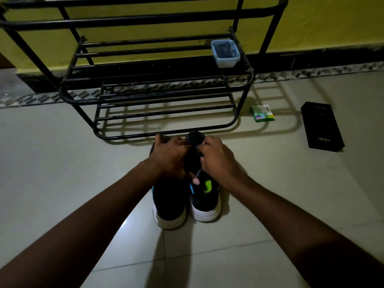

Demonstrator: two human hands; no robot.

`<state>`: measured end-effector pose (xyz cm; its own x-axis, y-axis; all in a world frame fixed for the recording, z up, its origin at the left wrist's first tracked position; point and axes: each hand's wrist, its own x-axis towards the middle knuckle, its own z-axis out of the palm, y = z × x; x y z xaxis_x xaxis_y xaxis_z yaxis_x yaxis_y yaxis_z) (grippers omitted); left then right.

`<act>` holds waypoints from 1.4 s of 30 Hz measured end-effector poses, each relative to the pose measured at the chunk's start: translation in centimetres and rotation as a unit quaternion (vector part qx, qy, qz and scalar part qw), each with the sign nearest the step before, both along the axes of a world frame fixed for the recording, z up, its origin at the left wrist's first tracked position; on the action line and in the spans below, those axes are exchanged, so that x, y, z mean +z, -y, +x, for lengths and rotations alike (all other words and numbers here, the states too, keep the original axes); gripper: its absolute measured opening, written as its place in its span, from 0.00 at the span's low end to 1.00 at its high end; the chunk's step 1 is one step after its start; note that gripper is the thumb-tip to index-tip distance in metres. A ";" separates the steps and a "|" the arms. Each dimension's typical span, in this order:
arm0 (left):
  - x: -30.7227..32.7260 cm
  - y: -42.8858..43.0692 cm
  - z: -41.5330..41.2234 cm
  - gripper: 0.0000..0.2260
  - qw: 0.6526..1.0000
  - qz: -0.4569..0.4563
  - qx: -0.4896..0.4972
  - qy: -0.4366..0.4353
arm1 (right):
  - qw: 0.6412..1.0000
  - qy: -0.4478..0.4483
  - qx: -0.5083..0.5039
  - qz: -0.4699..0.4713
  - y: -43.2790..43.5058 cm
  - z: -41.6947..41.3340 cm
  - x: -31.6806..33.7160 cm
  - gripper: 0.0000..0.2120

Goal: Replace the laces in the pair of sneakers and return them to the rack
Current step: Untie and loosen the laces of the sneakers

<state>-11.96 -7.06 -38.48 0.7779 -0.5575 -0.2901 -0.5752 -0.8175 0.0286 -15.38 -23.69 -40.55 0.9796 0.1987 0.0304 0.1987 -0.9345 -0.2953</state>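
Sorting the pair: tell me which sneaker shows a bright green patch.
The sneaker on the right, by the right hand: a lime-green patch shows on it. The left sneaker shows only black, blue and white.

Premises appear domestic, likely a home entry or hallway: pale tiled floor (pixel 62 163) with patterned border strip, yellow-painted wall (pixel 332 21) above a dark skirting, and a black tubular metal shoe rack (pixel 162 96) standing against the wall, with dim indoor lighting.
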 end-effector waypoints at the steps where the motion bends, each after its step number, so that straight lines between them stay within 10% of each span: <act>1: -0.1 0.0 0.0 0.45 1.000 -0.004 0.000 0.000 | 1.000 0.010 0.008 -0.016 0.0 0.2 0.0 0.10; 4: -0.3 0.0 0.0 0.46 1.000 -0.005 0.000 0.001 | 0.990 0.019 -0.083 0.110 0.1 0.7 -0.9 0.05; 9: -0.3 0.4 0.0 0.46 1.000 0.012 -0.009 0.004 | 0.785 -0.094 -0.348 0.504 0.2 1.4 -1.7 0.14; 16: 0.0 0.8 0.1 0.44 1.000 0.030 0.000 -0.006 | 0.981 -0.096 -0.014 0.169 2.3 2.1 0.7 0.03; 20: 0.2 0.9 -0.1 0.44 0.999 0.027 0.004 -0.019 | 0.981 -0.088 -0.036 0.167 1.9 2.9 -0.2 0.06; 24: 0.2 0.8 -0.2 0.47 1.000 0.019 0.005 -0.024 | 0.835 -0.154 -0.228 0.476 2.8 2.6 0.1 0.11; 29: 0.0 0.9 -0.1 0.48 0.999 0.019 0.007 -0.033 | 0.953 -0.096 -0.079 0.277 4.4 1.7 -0.2 0.07; 31: -0.1 0.8 -0.1 0.48 0.999 0.015 0.008 -0.035 | 0.888 -0.070 -0.143 0.432 3.7 1.6 0.1 0.08; 35: 0.0 0.8 -0.1 0.48 0.999 0.013 0.007 -0.033 | 0.630 -0.158 -0.266 0.712 3.8 2.2 1.1 0.13; 37: -0.1 0.9 -0.1 0.49 0.999 0.016 0.005 -0.032 | 0.709 -0.167 -0.224 0.648 4.1 2.0 1.0 0.11; 40: -0.3 0.9 0.0 0.49 0.999 0.018 0.009 -0.032 | 0.946 -0.097 -0.058 0.302 4.7 1.6 0.6 0.04; 42: -0.4 0.9 0.0 0.48 0.999 0.022 0.010 -0.027 | 0.985 -0.093 0.028 0.143 4.7 1.7 0.4 0.03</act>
<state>-11.94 -8.00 -38.91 0.7713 -0.5280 -0.3554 -0.5573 -0.8300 0.0238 -13.67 -28.40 -40.17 0.9609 0.2628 -0.0868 0.1656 -0.7973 -0.5805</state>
